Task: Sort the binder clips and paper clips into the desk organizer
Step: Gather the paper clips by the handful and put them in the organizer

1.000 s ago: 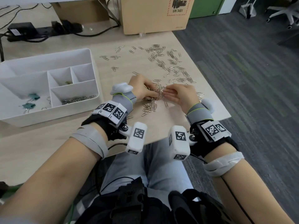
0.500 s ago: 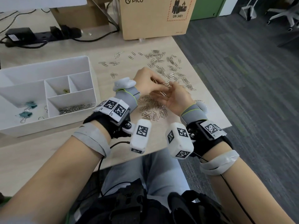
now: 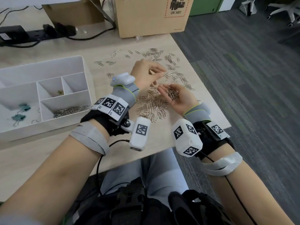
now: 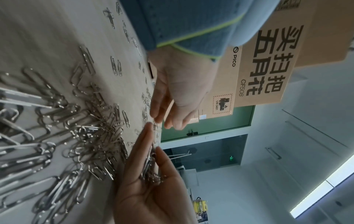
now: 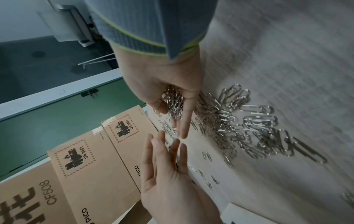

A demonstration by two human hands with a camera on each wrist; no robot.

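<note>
Carrying everything here, the table [image 3: 53,153] is holding the white desk organizer [image 3: 48,69] at its left side, where two teal binder clips [image 3: 24,107] are lying in one compartment and a layer of paper clips in the front one. The right hand [image 3: 180,99] is turning palm-up, cupping a bunch of paper clips [image 3: 172,93], while the left hand [image 3: 146,73] is hovering just above it, fingers loosely bent and grasping nothing. More loose clips [image 3: 152,109] are lying heaped beneath both hands.
</note>
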